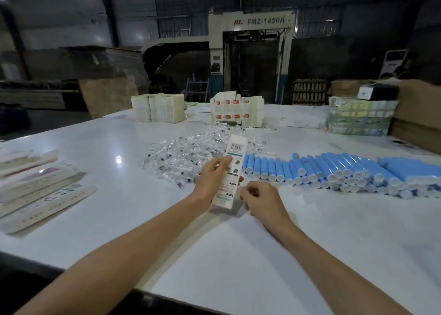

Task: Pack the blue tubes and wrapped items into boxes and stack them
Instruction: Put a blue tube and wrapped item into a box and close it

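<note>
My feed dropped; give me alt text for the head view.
The left hand grips a long white box above the table, with the right hand curled by its lower end, contact unclear. Beyond lie a pile of clear wrapped items and, to the right, rows of blue tubes; more long boxes lie at the left.

Single wide-angle view from the wearer's head, facing forward and slightly down over the white table (100, 171). The near table edge lies close below; the machine (250, 52) stands far beyond.
</note>
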`<state>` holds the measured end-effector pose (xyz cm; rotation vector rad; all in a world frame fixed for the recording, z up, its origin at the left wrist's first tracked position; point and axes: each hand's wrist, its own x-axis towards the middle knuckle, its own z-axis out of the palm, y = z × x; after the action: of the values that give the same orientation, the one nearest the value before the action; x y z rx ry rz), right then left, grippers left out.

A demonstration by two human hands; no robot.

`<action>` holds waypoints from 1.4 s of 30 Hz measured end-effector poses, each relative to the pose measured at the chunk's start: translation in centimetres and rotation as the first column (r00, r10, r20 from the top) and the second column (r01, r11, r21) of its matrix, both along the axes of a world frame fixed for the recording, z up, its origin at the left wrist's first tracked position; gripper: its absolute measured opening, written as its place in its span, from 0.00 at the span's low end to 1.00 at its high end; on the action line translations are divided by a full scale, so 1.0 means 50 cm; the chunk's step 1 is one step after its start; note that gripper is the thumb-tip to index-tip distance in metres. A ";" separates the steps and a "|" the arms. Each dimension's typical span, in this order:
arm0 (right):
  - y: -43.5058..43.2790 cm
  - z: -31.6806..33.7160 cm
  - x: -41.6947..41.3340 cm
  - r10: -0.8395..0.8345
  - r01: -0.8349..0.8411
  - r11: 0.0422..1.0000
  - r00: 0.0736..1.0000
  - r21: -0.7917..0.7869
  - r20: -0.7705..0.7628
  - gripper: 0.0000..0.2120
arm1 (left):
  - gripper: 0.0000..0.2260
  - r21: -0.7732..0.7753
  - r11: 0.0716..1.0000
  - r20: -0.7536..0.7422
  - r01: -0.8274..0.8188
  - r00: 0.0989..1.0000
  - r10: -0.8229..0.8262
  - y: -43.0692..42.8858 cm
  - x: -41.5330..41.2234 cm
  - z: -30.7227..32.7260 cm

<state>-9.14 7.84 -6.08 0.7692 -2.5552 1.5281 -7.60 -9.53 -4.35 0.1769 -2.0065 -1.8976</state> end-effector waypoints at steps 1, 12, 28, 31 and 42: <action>0.011 0.008 -0.018 -0.058 0.058 0.998 0.998 0.003 0.009 0.12 | 0.17 0.061 0.998 0.003 0.000 1.000 0.000 0.003 0.002 -0.012; 0.123 0.079 -0.327 -0.420 0.563 0.676 0.825 0.476 -0.378 0.15 | 0.17 0.192 0.975 -0.032 0.111 0.994 -0.106 -0.007 -0.009 -0.026; 0.057 0.047 -0.311 -0.191 0.672 0.138 0.739 0.728 -0.646 0.13 | 0.07 0.093 0.985 -0.071 0.144 0.988 -0.138 -0.001 -0.010 -0.025; 0.063 0.042 -0.297 -0.182 0.705 0.184 0.709 0.685 -0.681 0.21 | 0.08 0.099 0.980 -0.056 0.172 0.984 -0.167 0.001 -0.002 -0.016; 0.052 0.202 -0.208 0.027 0.124 0.828 0.965 -0.546 0.260 0.12 | 0.16 0.137 0.946 -0.037 0.294 0.956 -0.291 -0.001 0.006 -0.004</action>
<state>-19.54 10.45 4.02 0.4425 -2.0374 2.3235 -7.31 -9.56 -4.57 -0.1078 -1.9762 -2.2163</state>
